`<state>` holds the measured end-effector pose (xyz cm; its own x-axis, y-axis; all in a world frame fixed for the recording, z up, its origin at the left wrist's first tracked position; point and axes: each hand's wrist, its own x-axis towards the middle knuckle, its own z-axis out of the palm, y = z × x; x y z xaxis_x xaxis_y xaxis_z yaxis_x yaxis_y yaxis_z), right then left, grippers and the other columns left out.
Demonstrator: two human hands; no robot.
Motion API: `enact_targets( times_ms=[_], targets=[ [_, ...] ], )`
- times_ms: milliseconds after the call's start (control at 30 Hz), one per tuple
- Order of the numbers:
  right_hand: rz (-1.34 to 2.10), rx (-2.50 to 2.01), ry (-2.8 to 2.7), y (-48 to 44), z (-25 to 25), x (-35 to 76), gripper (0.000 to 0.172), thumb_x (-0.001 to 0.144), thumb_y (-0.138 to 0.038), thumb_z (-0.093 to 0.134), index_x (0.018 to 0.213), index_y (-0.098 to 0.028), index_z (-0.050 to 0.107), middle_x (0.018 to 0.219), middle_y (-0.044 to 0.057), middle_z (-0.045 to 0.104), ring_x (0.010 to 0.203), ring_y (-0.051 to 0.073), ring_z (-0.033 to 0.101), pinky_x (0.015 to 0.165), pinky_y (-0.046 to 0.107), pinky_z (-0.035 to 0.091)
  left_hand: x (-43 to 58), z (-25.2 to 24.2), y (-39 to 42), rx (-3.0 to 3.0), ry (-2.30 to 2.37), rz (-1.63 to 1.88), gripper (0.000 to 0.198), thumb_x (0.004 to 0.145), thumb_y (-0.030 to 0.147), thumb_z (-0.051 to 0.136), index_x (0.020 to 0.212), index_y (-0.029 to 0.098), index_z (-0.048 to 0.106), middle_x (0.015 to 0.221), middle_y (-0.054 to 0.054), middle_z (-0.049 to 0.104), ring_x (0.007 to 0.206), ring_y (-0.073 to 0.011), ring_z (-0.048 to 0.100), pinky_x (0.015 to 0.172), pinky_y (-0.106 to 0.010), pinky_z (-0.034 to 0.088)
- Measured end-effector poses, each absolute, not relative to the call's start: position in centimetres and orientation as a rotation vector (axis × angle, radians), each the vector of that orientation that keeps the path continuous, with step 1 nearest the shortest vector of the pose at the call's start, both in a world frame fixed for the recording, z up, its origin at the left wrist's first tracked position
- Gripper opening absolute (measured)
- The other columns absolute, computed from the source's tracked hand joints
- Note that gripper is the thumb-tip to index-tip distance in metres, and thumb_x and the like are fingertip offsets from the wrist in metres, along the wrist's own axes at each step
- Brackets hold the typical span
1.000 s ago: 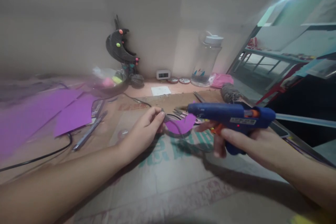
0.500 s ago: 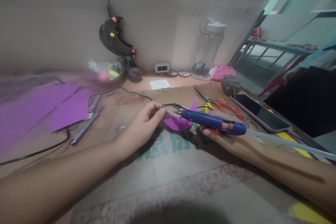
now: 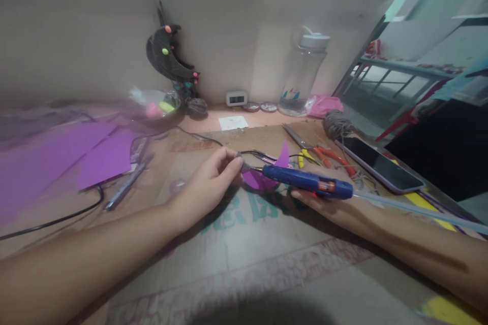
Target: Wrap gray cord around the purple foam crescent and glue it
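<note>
Between thumb and fingers, my left hand (image 3: 215, 177) pinches a purple paper cutout (image 3: 256, 180) with a curved body and a pointed tip, grey at the pinched end. My right hand (image 3: 318, 198) is closed around a blue hot glue gun (image 3: 305, 177), mostly hidden behind it. A small red light glows on the gun, and a long clear glue stick (image 3: 412, 209) runs out of its back. The gun's metal nozzle (image 3: 256, 168) points left at the grey end of the cutout, touching it or very close to it.
Orange-handled scissors (image 3: 324, 155), grey yarn (image 3: 337, 124) and a phone (image 3: 381, 165) lie on the right. Purple sheets (image 3: 107, 157) and a pen (image 3: 125, 185) are on the left. A water bottle (image 3: 303, 76), small clock (image 3: 236, 98) and dark crescent ornament (image 3: 163, 53) stand by the wall.
The glue gun has shifted slightly left, bringing its nozzle to the grey end of the cutout. My left hand keeps its pinch almost in place.
</note>
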<state>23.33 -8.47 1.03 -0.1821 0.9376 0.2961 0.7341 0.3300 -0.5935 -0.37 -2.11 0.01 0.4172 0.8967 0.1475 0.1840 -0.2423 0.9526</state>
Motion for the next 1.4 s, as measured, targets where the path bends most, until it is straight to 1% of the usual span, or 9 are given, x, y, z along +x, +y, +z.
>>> enact_targets(
  times_ms=[133,300,433,600,767,967,1100,1300,1400],
  targets=[
    [0.289,-1.452,-2.055,-8.3,0.9,23.4,0.021,0.079,-0.041,0.062,0.071,-0.021,0.06,0.065,0.0,0.061,0.057,0.016,0.057,0.05,0.028,0.045,-0.4,-0.2,-2.1,1.689,0.946,0.91,0.02,0.093,0.037,0.047,0.083,0.02,0.048,0.066,0.005,0.051,0.06,-0.0109,0.046,0.056,-0.024,0.035],
    [0.246,-1.448,-2.074,-8.4,0.7,23.5,0.02,0.081,-0.036,0.063,0.069,-0.02,0.057,0.063,0.0,0.058,0.057,0.015,0.055,0.052,0.026,0.043,-0.4,-0.2,-2.1,1.696,0.952,0.909,0.021,0.093,0.038,0.047,0.083,0.02,0.049,0.067,0.005,0.051,0.06,-0.0108,0.046,0.057,-0.024,0.035],
    [0.212,-1.433,-2.044,-8.3,0.2,23.5,0.024,0.081,-0.04,0.063,0.068,-0.021,0.057,0.06,0.0,0.055,0.054,0.015,0.052,0.05,0.027,0.04,-0.4,-0.2,-2.0,1.692,0.946,0.904,0.02,0.093,0.037,0.047,0.083,0.02,0.049,0.066,0.005,0.05,0.06,-0.0106,0.046,0.057,-0.023,0.034],
    [0.223,-1.47,-2.075,-8.3,0.2,23.5,0.024,0.082,-0.044,0.063,0.075,-0.022,0.06,0.067,0.001,0.061,0.06,0.017,0.057,0.054,0.028,0.042,-0.4,-0.3,-2.0,1.673,0.935,0.9,0.019,0.093,0.037,0.048,0.084,0.02,0.049,0.067,0.005,0.051,0.061,-0.0112,0.047,0.058,-0.023,0.035],
    [0.217,-1.464,-2.098,-8.3,0.5,23.5,0.023,0.081,-0.043,0.064,0.078,-0.02,0.063,0.069,0.002,0.064,0.061,0.017,0.06,0.053,0.028,0.044,-0.4,-0.2,-2.1,1.671,0.926,0.91,0.019,0.093,0.037,0.048,0.084,0.02,0.05,0.068,0.004,0.052,0.062,-0.0114,0.048,0.059,-0.024,0.035],
    [0.23,-1.508,-2.096,-8.2,0.5,23.5,0.025,0.083,-0.046,0.062,0.078,-0.021,0.062,0.066,0.002,0.063,0.058,0.017,0.058,0.05,0.028,0.042,-0.4,-0.3,-2.0,1.683,0.934,0.91,0.02,0.093,0.037,0.048,0.084,0.02,0.05,0.067,0.004,0.053,0.062,-0.0114,0.049,0.059,-0.024,0.036],
    [0.197,-1.527,-2.087,-8.3,0.6,23.2,0.027,0.082,-0.046,0.061,0.071,-0.021,0.059,0.063,0.001,0.06,0.054,0.016,0.054,0.048,0.027,0.039,-0.4,-0.2,-2.0,1.678,0.918,0.905,0.019,0.094,0.036,0.047,0.085,0.02,0.05,0.067,0.005,0.051,0.062,-0.0108,0.047,0.059,-0.024,0.035],
    [0.211,-1.585,-2.038,-8.8,1.3,22.6,0.024,0.081,-0.044,0.06,0.069,-0.023,0.057,0.061,-0.001,0.058,0.055,0.016,0.054,0.051,0.028,0.04,-0.4,-0.1,-2.1,1.669,0.926,0.893,0.02,0.094,0.037,0.047,0.084,0.02,0.048,0.067,0.005,0.05,0.062,-0.0108,0.047,0.059,-0.023,0.035],
    [0.236,-1.583,-2.044,-8.8,1.4,22.7,0.026,0.081,-0.046,0.06,0.069,-0.023,0.058,0.063,0.0,0.06,0.058,0.018,0.056,0.053,0.029,0.041,-0.4,-0.2,-2.0,1.663,0.918,0.904,0.02,0.093,0.037,0.047,0.083,0.02,0.048,0.067,0.005,0.051,0.062,-0.0114,0.047,0.059,-0.024,0.036]
  ],
)
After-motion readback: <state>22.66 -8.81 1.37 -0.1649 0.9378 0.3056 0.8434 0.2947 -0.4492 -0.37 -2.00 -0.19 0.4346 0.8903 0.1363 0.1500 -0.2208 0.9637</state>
